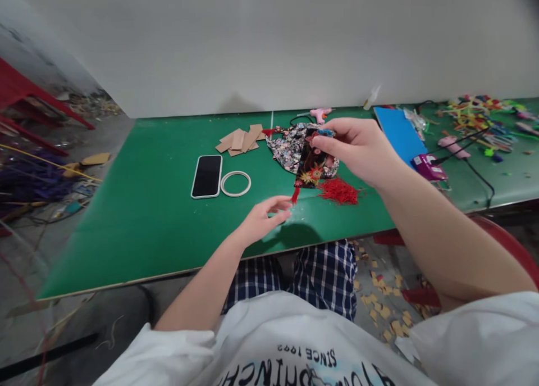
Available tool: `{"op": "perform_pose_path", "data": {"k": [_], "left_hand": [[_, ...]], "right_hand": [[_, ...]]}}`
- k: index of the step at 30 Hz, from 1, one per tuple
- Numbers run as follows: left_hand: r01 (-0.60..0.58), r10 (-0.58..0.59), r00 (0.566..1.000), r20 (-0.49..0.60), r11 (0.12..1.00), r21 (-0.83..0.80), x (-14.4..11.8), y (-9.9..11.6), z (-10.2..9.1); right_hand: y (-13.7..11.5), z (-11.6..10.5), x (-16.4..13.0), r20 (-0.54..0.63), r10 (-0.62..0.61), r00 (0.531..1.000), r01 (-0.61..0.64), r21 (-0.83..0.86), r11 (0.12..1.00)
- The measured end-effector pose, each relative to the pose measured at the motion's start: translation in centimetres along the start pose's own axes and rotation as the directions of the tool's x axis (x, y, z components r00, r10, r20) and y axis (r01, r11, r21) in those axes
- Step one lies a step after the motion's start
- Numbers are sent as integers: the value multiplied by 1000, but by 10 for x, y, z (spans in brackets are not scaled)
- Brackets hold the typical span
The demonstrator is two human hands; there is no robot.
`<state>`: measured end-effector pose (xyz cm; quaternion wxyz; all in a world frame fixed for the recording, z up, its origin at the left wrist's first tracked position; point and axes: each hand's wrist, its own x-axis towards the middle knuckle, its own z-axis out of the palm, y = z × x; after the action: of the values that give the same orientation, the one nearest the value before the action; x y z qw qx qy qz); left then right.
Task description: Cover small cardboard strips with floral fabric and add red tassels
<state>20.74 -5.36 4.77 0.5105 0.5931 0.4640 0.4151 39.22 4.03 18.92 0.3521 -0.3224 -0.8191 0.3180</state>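
Observation:
My right hand (357,147) holds the top of a flowered fabric piece (310,167) above the green table (147,217); a small red tassel (295,195) hangs from its lower corner. My left hand (265,217) is just below, its fingers apart and close to the tassel, holding nothing that I can see. A heap of red threads (339,190) lies on the table under my right hand. More flowered fabric (286,144) lies behind the held piece.
A black phone (207,176) and a white ring (236,184) lie to the left, with brown card pieces (240,140) behind them. A pink glue gun (320,114), a blue sheet (400,133), cables and coloured scraps (484,116) fill the right. White wall behind.

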Motion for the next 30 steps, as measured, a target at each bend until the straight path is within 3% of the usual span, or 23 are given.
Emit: {"op": "perform_pose_path", "data": {"k": [5, 7, 10, 13, 16, 23, 30], "left_hand": [[-119, 121, 984, -132, 993, 24, 13, 23, -21], [-201, 189, 962, -198, 979, -40, 20, 37, -23], [-288, 244, 948, -202, 930, -230, 31, 54, -18], [-247, 198, 968, -155, 861, -444, 40, 62, -8], [-202, 129, 977, -170, 818, -538, 41, 65, 1], [-121, 70, 992, -109, 795, -594, 34, 62, 7], [-60, -8, 994, -111, 803, -593, 23, 39, 13]], "right_hand": [[-3, -8, 3, -51, 6, 999, -6, -12, 1000], [-4, -9, 6, -36, 13, 999, -13, 4, 1000], [-4, -8, 12, -5, 27, 1000, -27, 53, 998], [-3, -5, 18, 11, 46, 999, -47, 101, 994], [-3, -3, 21, 10, 74, 997, -75, 143, 987], [-8, -4, 24, -2, 123, 992, -120, 174, 977], [-4, -2, 24, 4, 140, 990, -138, 182, 974]]}}
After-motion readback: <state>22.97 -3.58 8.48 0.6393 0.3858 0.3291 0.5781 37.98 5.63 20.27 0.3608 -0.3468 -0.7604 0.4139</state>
